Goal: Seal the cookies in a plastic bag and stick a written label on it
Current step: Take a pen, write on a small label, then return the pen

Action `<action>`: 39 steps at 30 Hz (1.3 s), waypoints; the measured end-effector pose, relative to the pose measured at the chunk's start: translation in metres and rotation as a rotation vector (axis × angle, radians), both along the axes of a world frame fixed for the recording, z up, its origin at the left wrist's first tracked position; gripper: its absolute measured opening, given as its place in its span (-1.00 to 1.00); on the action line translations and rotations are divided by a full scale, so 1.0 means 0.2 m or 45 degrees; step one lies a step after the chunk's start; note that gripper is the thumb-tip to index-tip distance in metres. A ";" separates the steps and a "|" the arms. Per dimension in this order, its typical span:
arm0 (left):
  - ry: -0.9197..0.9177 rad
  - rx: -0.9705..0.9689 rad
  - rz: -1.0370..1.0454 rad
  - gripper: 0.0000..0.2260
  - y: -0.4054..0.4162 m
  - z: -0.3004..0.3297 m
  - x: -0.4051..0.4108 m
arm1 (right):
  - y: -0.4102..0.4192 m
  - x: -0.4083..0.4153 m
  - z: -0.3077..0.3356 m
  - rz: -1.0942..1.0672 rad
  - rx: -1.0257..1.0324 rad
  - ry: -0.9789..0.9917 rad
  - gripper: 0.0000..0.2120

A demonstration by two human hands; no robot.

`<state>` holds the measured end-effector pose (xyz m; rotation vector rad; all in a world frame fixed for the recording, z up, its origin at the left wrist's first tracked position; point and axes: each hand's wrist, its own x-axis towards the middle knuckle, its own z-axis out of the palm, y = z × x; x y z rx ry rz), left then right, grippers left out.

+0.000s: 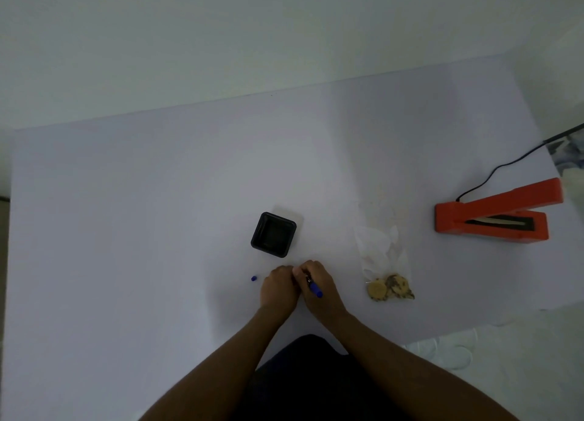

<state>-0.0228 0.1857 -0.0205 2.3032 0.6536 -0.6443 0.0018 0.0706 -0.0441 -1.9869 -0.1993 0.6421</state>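
Note:
A clear plastic bag (380,250) lies on the white table (158,215) to the right of my hands, with cookies (390,287) inside its near end. My right hand (316,284) grips a blue pen (313,287), tip pointing down toward the table. My left hand (279,286) is pressed against it, fingers curled on the table surface; whatever lies under the fingers is hidden. A small blue pen cap (253,278) rests just left of my left hand.
A black square tray (273,234) sits just beyond my hands. An orange heat sealer (493,215) with its arm raised and a black cord (505,170) stands at the far right. White plastic items (442,351) lie off the table's near right corner.

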 end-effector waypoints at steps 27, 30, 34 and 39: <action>0.201 0.084 -0.105 -0.89 0.04 -0.04 0.08 | 0.00 0.03 -0.11 -0.027 -0.149 -0.204 -0.64; 0.210 0.072 -0.086 -0.87 0.04 -0.04 0.08 | 0.00 0.02 -0.11 0.003 -0.198 -0.256 -0.66; 0.204 0.056 -0.063 -0.86 0.04 -0.05 0.08 | -0.01 0.02 -0.12 -0.057 -0.236 -0.214 -0.70; 0.203 0.037 -0.042 -0.86 0.04 -0.06 0.08 | 0.00 0.02 -0.11 -0.100 -0.228 -0.158 -0.68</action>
